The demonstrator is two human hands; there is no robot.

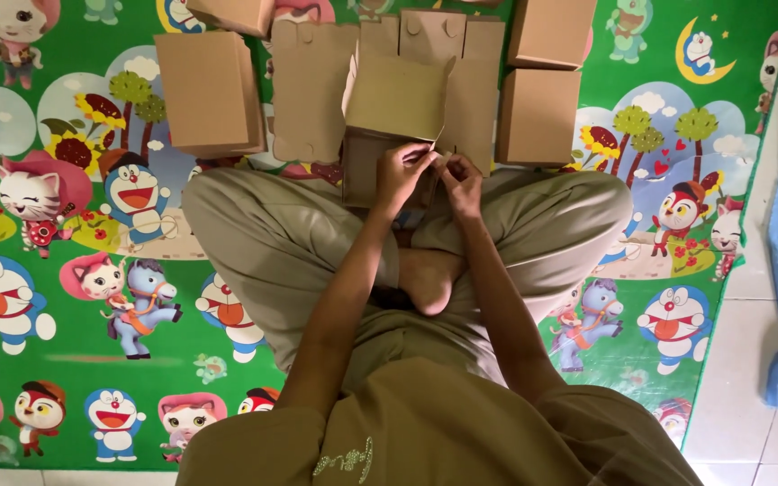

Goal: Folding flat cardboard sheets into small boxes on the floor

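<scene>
Two hands, the left hand (pixel 400 173) and right hand (pixel 461 183), were pinched on the near edge of a half-folded cardboard box (pixel 395 121) held just beyond the crossed legs. It was judged light, stiff yet easily creased, best gripped at the flaps. Three finished boxes (pixel 538 115) were counted at far right, flat blanks (pixel 209 92) at far left on the play mat (pixel 65 297).

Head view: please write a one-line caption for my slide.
Seated cross-legged on a cartoon play mat, left hand and right hand fold a cardboard box.
</scene>
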